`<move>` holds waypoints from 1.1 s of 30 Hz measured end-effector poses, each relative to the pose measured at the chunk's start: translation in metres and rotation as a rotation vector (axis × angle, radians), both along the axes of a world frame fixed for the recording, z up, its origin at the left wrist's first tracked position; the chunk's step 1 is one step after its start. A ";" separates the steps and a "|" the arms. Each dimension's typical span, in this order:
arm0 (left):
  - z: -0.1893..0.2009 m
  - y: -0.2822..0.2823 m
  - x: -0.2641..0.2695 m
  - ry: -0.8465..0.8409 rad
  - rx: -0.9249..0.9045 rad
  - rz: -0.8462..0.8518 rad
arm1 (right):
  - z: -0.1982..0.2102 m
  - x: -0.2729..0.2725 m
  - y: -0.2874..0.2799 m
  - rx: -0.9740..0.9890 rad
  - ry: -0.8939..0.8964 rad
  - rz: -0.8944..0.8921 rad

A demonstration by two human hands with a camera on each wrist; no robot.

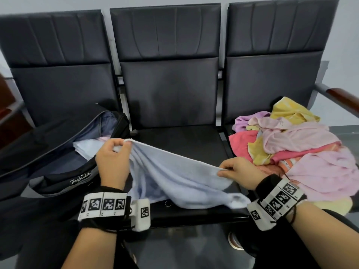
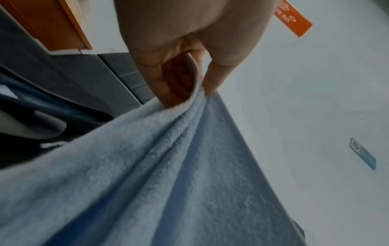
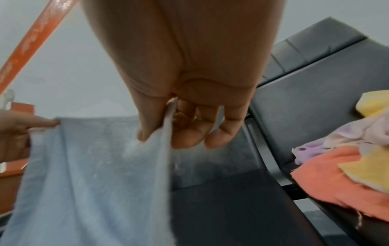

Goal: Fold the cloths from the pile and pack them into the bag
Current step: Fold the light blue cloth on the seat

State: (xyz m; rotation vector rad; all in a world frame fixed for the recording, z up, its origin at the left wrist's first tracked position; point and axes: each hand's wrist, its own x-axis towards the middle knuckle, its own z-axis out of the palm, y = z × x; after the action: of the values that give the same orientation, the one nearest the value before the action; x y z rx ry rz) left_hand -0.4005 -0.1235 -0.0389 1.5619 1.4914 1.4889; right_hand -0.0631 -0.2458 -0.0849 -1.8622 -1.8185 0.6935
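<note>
We cannot see the far end of the bag [image 1: 64, 152], cut off left of the middle seat [image 1: 180, 138]; folded pale cloths lie inside. Our left hand [image 1: 112, 162] and right hand [image 1: 240, 172] pinch the blue cloth [image 1: 171, 177] above that seat. The pile [image 1: 297, 152] lies right of it.

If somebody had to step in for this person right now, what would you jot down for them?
Left hand: pinches one top corner of the light blue cloth.
Right hand: pinches the other top corner; the cloth hangs spread between them over the middle seat, not yet folded.
Bag: open on the left seat, with at least one folded pale cloth already inside.
Pile: pink, yellow and purple cloths heaped unfolded on the right seat.
Left to do: fold the blue cloth, put it in the bag, then work through the pile.
</note>
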 end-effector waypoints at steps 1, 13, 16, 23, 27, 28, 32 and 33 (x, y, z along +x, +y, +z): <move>0.002 0.001 -0.004 0.001 0.007 0.018 | 0.001 0.003 0.000 0.008 0.015 -0.036; 0.027 -0.015 0.053 0.126 0.083 -0.239 | 0.071 -0.055 0.000 0.255 0.786 0.037; 0.023 -0.019 0.066 0.210 0.043 -0.409 | 0.080 -0.066 0.000 0.096 0.868 0.199; 0.000 -0.030 0.052 0.308 -0.096 -0.627 | 0.066 -0.076 0.001 0.081 0.391 0.191; 0.006 -0.036 0.049 0.289 -0.093 -0.657 | 0.064 -0.086 0.007 0.127 0.371 0.194; 0.007 -0.038 0.048 0.278 -0.091 -0.655 | 0.063 -0.088 0.008 0.156 0.367 0.187; 0.012 -0.045 0.048 0.190 -0.087 -0.654 | 0.060 -0.096 0.015 0.321 0.247 0.131; 0.012 -0.047 0.048 0.168 -0.087 -0.665 | 0.060 -0.099 0.017 0.336 0.224 0.136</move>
State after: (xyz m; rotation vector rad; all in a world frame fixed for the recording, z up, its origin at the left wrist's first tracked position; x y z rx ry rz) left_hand -0.3526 -0.1702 -0.0266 1.9105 0.9465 0.9150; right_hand -0.1617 -0.2292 -0.0248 -1.3996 -1.7974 0.5749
